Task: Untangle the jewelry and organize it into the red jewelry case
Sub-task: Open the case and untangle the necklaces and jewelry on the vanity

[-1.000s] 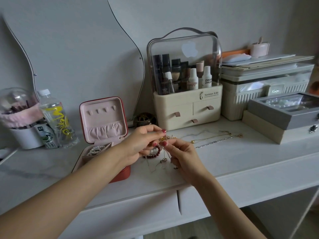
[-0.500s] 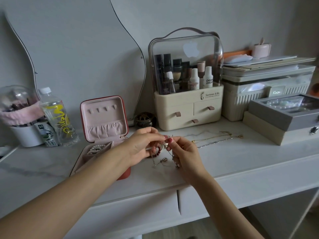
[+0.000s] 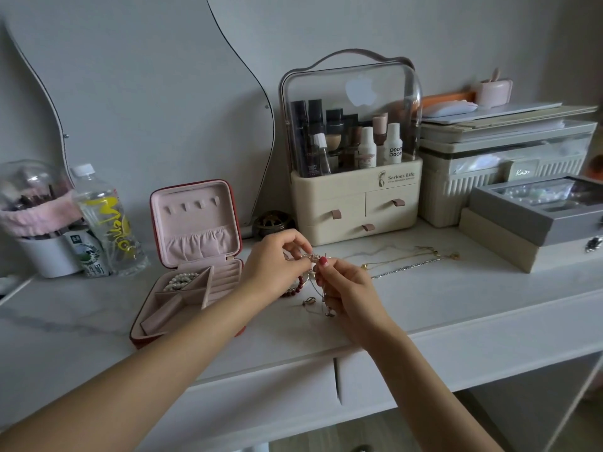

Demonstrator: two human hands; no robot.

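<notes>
Since a second ago both hands have drawn slightly closer together over the tangle and lifted it a little. The right hand (image 3: 346, 288) and left hand (image 3: 277, 265) each pinch the knotted chains (image 3: 315, 260) just above the table (image 3: 456, 305); loose ends trail down beside a red bead bracelet (image 3: 295, 288). These chains look light, limp and easily kinked, so they are best held near the knot. Beyond lie two straightened necklaces (image 3: 408, 261); the red jewelry case (image 3: 195, 256) stands open to the left, pearls (image 3: 181, 280) inside.

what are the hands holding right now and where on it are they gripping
Both hands, left hand and right hand, pinch a tangle of thin chains at its top between fingertips; loose ends hang below toward the tabletop.
</notes>
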